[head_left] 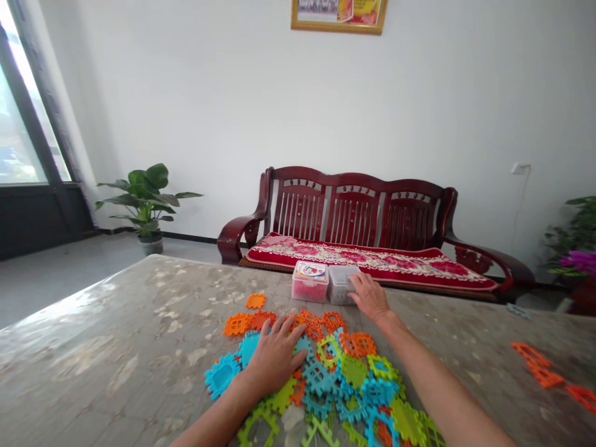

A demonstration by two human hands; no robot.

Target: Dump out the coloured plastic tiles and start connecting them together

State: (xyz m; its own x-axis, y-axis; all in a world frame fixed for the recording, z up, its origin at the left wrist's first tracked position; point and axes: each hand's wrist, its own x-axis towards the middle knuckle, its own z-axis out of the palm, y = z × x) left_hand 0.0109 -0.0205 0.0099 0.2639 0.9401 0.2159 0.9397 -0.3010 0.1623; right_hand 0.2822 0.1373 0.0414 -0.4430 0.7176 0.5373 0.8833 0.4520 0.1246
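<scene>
My left hand (277, 354) lies with its fingers spread over a heap of toothed plastic building panels, touching blue and orange ones. Around it are a blue panel (222, 375), an orange panel (237, 323) and a green panel (354, 370), many with window-like cutouts. At the heap's far side, my right hand (371, 297) grips the right side of a clear plastic box (338, 294) with greyish contents, its fingertips at the lid's edge. Touching that box on the left is another lidded box (310, 288), with pink-red contents and a picture label on top.
The table (116, 347) has a patterned grey cover. Some orange panels (537, 365) lie at the right, with a grey piece (518, 311) farther back. Beyond the table stands a dark red wooden bench (351, 211) with a red floral cover. A potted plant (149, 205) is at the left.
</scene>
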